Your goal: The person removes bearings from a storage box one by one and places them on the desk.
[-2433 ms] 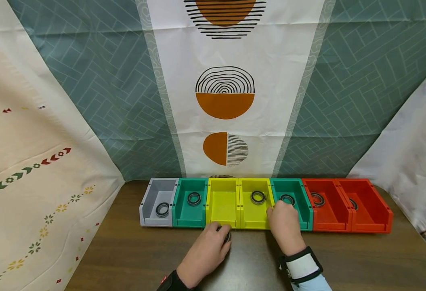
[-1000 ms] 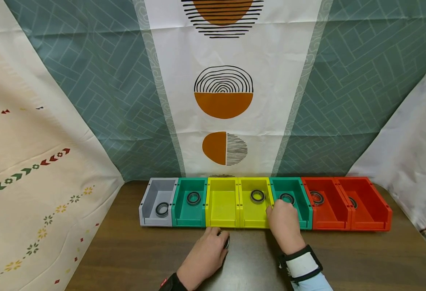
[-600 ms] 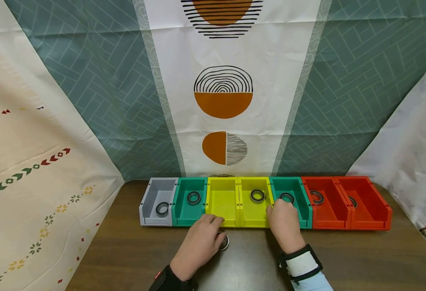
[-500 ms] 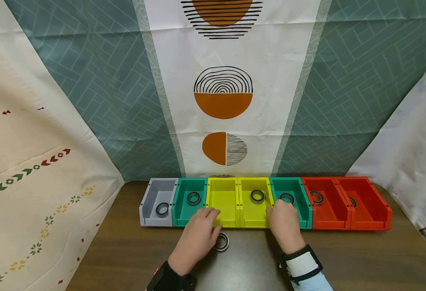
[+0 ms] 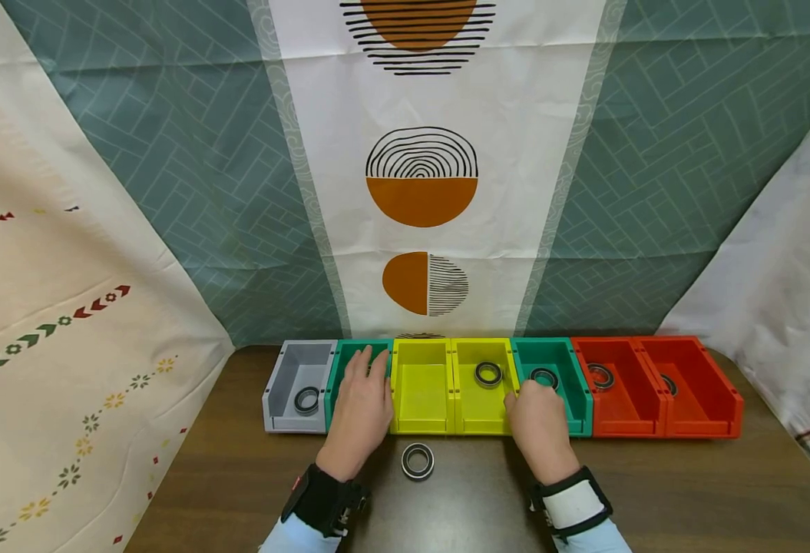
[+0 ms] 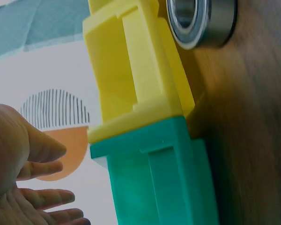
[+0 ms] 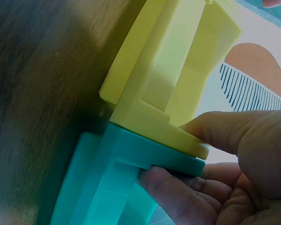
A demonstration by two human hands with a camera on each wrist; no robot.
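Observation:
My left hand (image 5: 358, 407) hovers over the left green bin (image 5: 332, 395), fingers stretched out and holding nothing. In the left wrist view that hand (image 6: 9, 164) is seen above the bins, apart from their rims. A ball bearing (image 5: 418, 461), a dark ring with a metal edge, lies flat on the table in front of the left yellow bin (image 5: 423, 384). My right hand (image 5: 539, 430) pinches the adjoining walls of the right yellow bin (image 5: 484, 415) and the right green bin (image 5: 577, 411). In the right wrist view, its thumb (image 7: 220, 131) is on the yellow side, a finger on the green.
A grey bin (image 5: 294, 424) at the left end and two red bins (image 5: 626, 415) at the right complete the row. Bearings lie in several bins, one ring (image 5: 489, 375) in the right yellow one. Patterned cloths (image 5: 425, 192) hang behind and beside the wooden table (image 5: 225, 476).
My left hand has let go of the bearing on the table, then moved left and away from me to above the left green bin. The right hand has stayed in place.

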